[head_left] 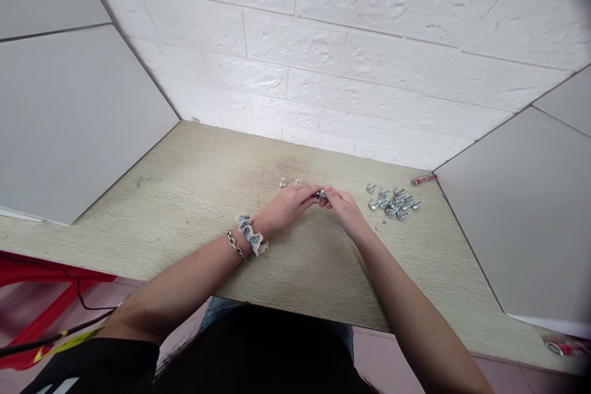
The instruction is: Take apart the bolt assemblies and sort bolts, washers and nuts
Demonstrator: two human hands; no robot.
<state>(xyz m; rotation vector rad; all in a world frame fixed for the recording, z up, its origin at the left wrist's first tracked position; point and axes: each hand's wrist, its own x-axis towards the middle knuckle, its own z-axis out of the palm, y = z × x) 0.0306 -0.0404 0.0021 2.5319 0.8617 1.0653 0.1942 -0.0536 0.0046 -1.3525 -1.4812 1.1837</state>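
Observation:
My left hand (290, 203) and my right hand (345, 210) meet low over the middle of the table. Between their fingertips is a small silver bolt (322, 194), pinched from both sides. Its left end looks dark, and fingers cover most of it. Just beyond my left hand, one bolt (282, 183) stands on its head. A second small metal piece (297, 182) shows partly behind that hand. To the right of my right hand lies a loose pile of silver bolts (396, 204), several with wide flanges or washers.
The wooden table (184, 191) ends at a white brick-patterned wall (318, 80), with grey panels (83, 117) on both sides. A red cylindrical object (423, 180) lies in the back right corner. Another red object (566, 348) is at lower right. A red stool (50, 314) stands at lower left, near black cables.

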